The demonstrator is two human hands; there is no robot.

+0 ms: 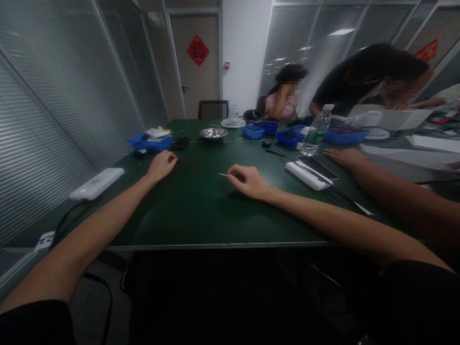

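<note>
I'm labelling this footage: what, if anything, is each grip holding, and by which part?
The right grip holds a thin, pale item behind its exposed tip; whether the left grip holds anything cannot be told.

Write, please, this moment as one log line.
right hand: pinches thin pale rod | left hand: near blue basket, grip unclear | metal bowl: on green table, beyond both hands
</note>
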